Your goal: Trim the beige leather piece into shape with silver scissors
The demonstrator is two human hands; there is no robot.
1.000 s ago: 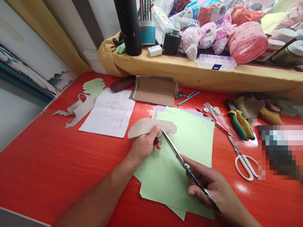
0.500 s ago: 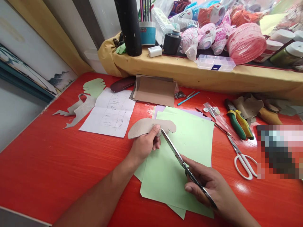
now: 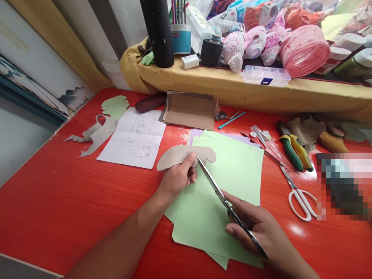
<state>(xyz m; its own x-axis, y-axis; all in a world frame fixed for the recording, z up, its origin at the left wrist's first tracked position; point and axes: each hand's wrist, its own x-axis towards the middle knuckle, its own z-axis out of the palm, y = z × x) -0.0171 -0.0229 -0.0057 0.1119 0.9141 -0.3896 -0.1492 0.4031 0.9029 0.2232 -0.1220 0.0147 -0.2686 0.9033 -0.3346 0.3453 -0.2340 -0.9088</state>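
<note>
Between thumb and fingers, my left hand [image 3: 177, 175] pinches a beige leather piece [image 3: 173, 155] with a rounded left end and lobed right side. My right hand [image 3: 252, 221] grips a pair of metal scissors [image 3: 218, 193], their blades pointing up and left. The blade tips meet the lower edge of the leather beside my left thumb. Both hands are above a stack of light green sheets [image 3: 215, 217]. Part of the scissor handles is hidden by my right fingers.
Left of the hands lie a paper with a drawn pattern [image 3: 130, 139] and leather offcuts [image 3: 101, 131]. Brown sheets [image 3: 190, 110] rest behind. White-handled scissors [image 3: 300, 199] and green-yellow pliers [image 3: 295, 153] are to the right. A cloth-covered ledge [image 3: 203, 83] carries bottles and bags.
My hands, the leather and the scissors stay almost in place. The view shifts very slightly, and my right thumb moves a little to the left.
</note>
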